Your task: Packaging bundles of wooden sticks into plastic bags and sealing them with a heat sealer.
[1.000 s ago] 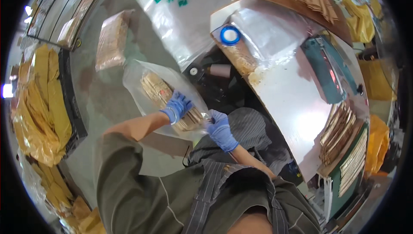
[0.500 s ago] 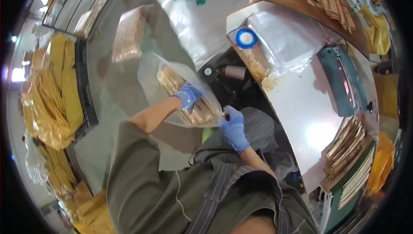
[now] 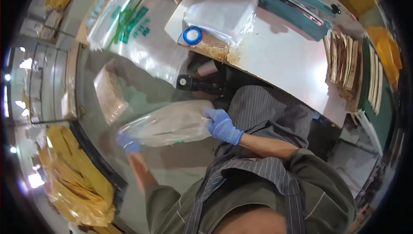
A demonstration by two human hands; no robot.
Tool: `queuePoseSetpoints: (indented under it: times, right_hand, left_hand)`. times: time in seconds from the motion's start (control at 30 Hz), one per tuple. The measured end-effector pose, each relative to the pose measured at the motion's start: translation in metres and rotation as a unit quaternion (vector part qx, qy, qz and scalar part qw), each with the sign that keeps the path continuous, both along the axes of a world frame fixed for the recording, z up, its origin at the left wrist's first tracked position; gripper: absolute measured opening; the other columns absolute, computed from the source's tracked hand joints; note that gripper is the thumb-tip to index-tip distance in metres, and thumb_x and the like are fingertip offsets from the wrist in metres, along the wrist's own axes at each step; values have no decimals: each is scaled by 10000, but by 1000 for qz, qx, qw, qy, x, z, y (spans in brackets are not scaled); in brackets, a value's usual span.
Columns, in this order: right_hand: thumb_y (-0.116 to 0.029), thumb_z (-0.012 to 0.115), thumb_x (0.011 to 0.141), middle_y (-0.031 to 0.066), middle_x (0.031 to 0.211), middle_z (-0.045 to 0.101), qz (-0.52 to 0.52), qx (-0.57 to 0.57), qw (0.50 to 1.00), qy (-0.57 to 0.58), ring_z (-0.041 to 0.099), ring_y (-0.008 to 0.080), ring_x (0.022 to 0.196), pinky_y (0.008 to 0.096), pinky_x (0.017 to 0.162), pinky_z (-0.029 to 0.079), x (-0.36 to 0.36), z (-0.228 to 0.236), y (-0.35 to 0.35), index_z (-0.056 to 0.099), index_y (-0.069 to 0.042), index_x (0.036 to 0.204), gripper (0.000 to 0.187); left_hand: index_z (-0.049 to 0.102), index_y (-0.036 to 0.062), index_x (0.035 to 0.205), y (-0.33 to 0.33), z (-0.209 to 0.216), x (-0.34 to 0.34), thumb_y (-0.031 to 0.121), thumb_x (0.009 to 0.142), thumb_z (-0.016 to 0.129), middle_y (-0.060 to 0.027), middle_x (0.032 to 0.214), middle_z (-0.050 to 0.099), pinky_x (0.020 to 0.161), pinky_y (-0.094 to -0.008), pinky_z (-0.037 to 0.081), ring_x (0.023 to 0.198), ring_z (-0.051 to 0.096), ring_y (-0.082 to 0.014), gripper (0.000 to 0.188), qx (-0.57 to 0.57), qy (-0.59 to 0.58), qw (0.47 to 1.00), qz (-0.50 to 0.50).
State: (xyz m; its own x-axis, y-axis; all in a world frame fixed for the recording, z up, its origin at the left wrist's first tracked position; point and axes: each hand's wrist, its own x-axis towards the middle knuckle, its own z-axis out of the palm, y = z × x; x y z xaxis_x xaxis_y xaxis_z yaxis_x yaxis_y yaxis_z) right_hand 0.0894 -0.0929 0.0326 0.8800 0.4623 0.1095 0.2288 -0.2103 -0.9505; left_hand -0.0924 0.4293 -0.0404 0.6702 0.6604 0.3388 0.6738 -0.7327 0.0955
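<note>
Head view: clear plastic bag, centre-left of frame, held level between both hands
Right hand: blue-gloved, gripping bag's right end
Left hand: blue-gloved, blurred, closed under bag's left end
Change: bag swung from upright to lying flat; contents now hidden
Upper frame: steel table, blue tape roll, green sealer

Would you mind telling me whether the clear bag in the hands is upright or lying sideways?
Sideways. The clear bag stretches flat between the left hand at one end and the right hand at the other.
</note>
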Motion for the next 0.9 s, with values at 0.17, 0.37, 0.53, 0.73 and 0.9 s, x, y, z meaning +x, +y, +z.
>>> queuePoseSetpoints:
  times: [0.17,0.37,0.53,0.73,0.9]
  right_hand:
    - [-17,517,632,154,698,566,48,53,996,-51,519,353,535,366,465,406,9,102,-62,539,9,817,189]
    - [-93,562,635,170,627,562,141,-175,961,-158,568,357,596,440,543,455,0,-46,-26,541,-43,889,260]
    - [-65,538,662,189,626,552,-24,-185,982,-13,552,373,586,452,563,438,9,-57,-24,546,-59,776,114]
    - [-111,542,699,201,746,566,-108,-159,977,89,569,348,716,416,655,457,36,-94,-88,542,-54,854,165]
    - [-179,622,714,194,957,522,-374,-246,849,-280,522,345,893,398,776,424,120,-13,-294,493,-18,1060,403]
  left_hand:
    - [572,-3,961,-196,155,-4,170,817,552,-120,934,588,716,-306,502,826,579,-215,226,-147,-248,937,-197]
    - [586,-53,889,-241,-6,61,81,789,474,-86,787,579,685,-252,455,746,559,-181,201,-87,-191,970,-119]
    - [601,-33,833,-145,-51,87,11,771,486,-29,715,559,563,-203,405,619,468,-76,137,-444,-427,788,-20]
    - [518,14,828,-240,0,252,55,806,512,-43,696,501,582,-284,421,644,466,-141,47,-292,-198,932,-81]
    - [540,-10,883,-421,75,314,72,791,500,-100,806,549,738,-309,427,752,527,-211,129,-236,-192,875,-377]
